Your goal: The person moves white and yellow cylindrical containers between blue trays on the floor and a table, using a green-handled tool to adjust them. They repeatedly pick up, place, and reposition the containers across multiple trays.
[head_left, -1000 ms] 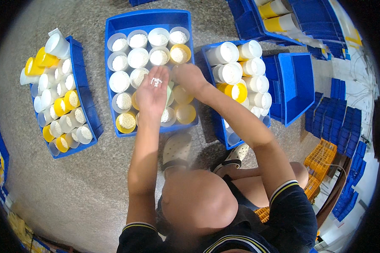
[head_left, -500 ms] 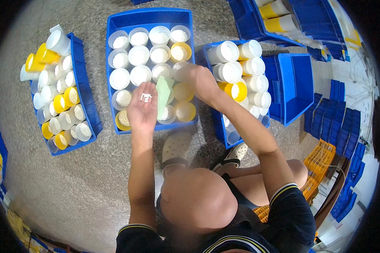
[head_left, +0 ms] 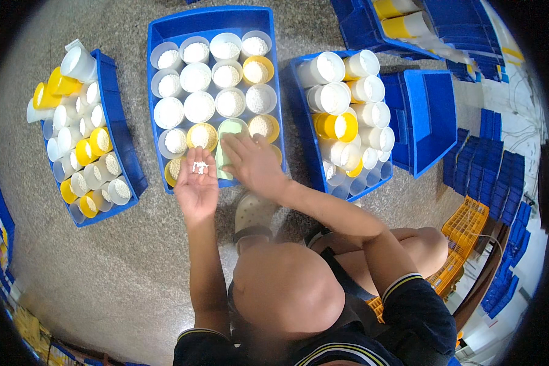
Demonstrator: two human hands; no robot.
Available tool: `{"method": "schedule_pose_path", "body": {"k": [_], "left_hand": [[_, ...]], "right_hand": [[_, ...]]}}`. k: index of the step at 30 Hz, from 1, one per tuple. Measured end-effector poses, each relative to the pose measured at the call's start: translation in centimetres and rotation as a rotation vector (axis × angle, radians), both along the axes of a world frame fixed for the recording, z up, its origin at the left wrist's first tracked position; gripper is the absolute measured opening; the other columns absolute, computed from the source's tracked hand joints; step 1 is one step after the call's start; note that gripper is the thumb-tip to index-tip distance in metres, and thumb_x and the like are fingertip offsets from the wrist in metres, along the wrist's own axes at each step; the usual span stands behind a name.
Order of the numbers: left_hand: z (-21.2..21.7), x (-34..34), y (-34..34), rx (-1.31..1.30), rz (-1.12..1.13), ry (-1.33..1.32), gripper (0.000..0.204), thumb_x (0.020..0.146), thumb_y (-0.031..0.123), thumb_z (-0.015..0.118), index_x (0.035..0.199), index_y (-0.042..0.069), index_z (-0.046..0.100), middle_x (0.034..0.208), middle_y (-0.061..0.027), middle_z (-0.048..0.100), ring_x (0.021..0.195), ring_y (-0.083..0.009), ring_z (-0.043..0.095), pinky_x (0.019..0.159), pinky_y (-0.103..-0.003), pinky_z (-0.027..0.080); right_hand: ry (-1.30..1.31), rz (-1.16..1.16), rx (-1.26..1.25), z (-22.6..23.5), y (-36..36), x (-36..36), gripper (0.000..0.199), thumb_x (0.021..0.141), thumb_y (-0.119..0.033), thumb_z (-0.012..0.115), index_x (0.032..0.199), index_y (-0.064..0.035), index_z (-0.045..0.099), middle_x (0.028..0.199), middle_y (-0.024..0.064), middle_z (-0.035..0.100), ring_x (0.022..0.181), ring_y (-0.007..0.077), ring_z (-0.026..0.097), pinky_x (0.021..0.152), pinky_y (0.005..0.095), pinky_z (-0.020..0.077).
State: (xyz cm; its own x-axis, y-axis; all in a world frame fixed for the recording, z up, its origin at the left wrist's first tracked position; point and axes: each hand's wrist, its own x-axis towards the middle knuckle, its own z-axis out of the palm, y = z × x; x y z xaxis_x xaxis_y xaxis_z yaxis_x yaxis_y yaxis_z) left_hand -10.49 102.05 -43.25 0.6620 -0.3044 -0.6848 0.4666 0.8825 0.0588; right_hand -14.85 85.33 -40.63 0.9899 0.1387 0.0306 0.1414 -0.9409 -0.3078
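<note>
Over the Middle Blue Tray

On the floor, the left hand (head_left: 196, 186) lies palm up, fingers spread, with small white bits (head_left: 199, 166) on it. The right hand (head_left: 254, 163), fingers spread flat, touches a green cup (head_left: 228, 131) in the blue tray (head_left: 213, 18).

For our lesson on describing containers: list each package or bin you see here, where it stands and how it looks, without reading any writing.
Middle bin: blue, rectangular, white and yellow cups of white bits; the right hand rests over it.
Left bin: blue, narrow, tilted cups.
Right bin: blue, cups lying sideways.
Empty bin: blue, far right.
Orange crate: lower right.
Left hand: open, holds white bits.
No labels, signs or screens.
</note>
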Motion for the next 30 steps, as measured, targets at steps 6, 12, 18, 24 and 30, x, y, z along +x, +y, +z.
{"method": "schedule_pose_path", "body": {"k": [6, 12, 18, 24, 30], "left_hand": [[0.6, 0.2, 0.1, 0.025, 0.013, -0.01, 0.035, 0.102, 0.02, 0.05, 0.125, -0.007, 0.05, 0.117, -0.0163, 0.061, 0.112, -0.0287, 0.059, 0.102, -0.042, 0.049], [1.2, 0.3, -0.2, -0.039, 0.001, -0.046, 0.027, 0.103, 0.02, 0.049, 0.114, -0.004, 0.054, 0.108, -0.0139, 0.061, 0.105, -0.0262, 0.058, 0.095, -0.04, 0.05], [1.3, 0.6, -0.3, -0.086, -0.036, -0.087, 0.025, 0.103, 0.023, 0.047, 0.083, 0.008, 0.047, 0.076, -0.0035, 0.045, 0.072, -0.0172, 0.042, 0.071, -0.032, 0.039], [1.1, 0.8, -1.4, -0.129, -0.088, -0.075, 0.033, 0.103, 0.025, 0.048, 0.074, 0.011, 0.04, 0.068, 0.0001, 0.033, 0.064, -0.0144, 0.032, 0.061, -0.03, 0.03], [0.1, 0.5, -3.5, -0.155, -0.214, -0.082, 0.038, 0.104, 0.028, 0.045, 0.07, 0.012, 0.039, 0.065, 0.0006, 0.032, 0.061, -0.0138, 0.03, 0.058, -0.029, 0.028]], "right_hand": [[0.044, 0.008, 0.021, 0.1, 0.5, -0.5, 0.058, 0.087, -0.032, 0.063, 0.133, 0.0023, 0.053, 0.138, 0.0126, 0.05, 0.124, 0.025, 0.048, 0.097, 0.0419, 0.0387], [0.045, 0.091, 0.043, 0.5, 0.9, -2.1, 0.059, 0.087, -0.027, 0.063, 0.136, 0.0018, 0.049, 0.146, 0.0146, 0.044, 0.134, 0.0289, 0.042, 0.107, 0.0464, 0.0355], [0.094, 0.164, 0.101, -0.1, 0.8, -2.6, 0.056, 0.091, -0.027, 0.06, 0.138, 0.0, 0.047, 0.15, 0.0139, 0.041, 0.141, 0.0297, 0.036, 0.116, 0.0497, 0.0259], [-0.058, -0.078, 0.256, -0.4, -2.6, -0.3, 0.053, 0.085, -0.021, 0.067, 0.13, -0.0001, 0.051, 0.134, 0.0161, 0.052, 0.126, 0.0331, 0.049, 0.111, 0.0484, 0.0336], [-0.159, -0.167, 0.03, -0.7, -6.2, 2.0, 0.05, 0.082, -0.022, 0.07, 0.123, 0.0011, 0.053, 0.121, 0.0163, 0.059, 0.114, 0.0319, 0.055, 0.099, 0.0453, 0.0406]]}}
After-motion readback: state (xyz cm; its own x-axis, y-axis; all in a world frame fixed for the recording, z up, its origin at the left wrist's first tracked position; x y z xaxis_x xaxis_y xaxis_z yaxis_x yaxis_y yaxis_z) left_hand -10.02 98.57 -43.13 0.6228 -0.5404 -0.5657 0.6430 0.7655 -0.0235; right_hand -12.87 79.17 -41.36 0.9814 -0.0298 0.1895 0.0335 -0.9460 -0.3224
